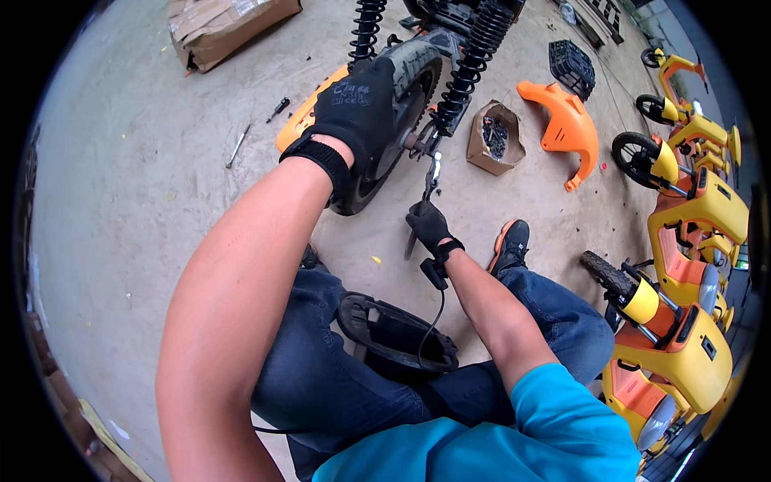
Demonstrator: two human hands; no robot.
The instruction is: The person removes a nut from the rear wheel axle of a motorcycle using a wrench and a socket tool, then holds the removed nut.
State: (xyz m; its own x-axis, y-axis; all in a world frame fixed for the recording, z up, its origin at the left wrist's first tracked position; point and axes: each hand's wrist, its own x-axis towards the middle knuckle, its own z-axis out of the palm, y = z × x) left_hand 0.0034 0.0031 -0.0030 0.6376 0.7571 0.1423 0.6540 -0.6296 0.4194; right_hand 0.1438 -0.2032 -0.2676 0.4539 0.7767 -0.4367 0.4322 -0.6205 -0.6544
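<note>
A wheel with a black tyre (418,58) stands upright in front of me, between two black coil-spring shock absorbers (475,63). My left hand (357,112), in a black glove, is closed over the near side of the tyre; its fingertips are partly hidden. Lower and to the right, my right hand (428,223), also gloved, is wrapped around a long metal hand tool (434,178) resembling locking pliers. The tool's silver upper end reaches the axle area below the right shock absorber, and its lower end sticks out beneath my fist. Whether it grips the axle nut, I cannot tell.
An open cardboard box (496,157) of small dark parts and an orange curved fender (562,120) lie right of the wheel. A black crate (572,68) sits behind them. Yellow scooters (683,337) line the right. A black plastic shell (393,329) lies between my legs.
</note>
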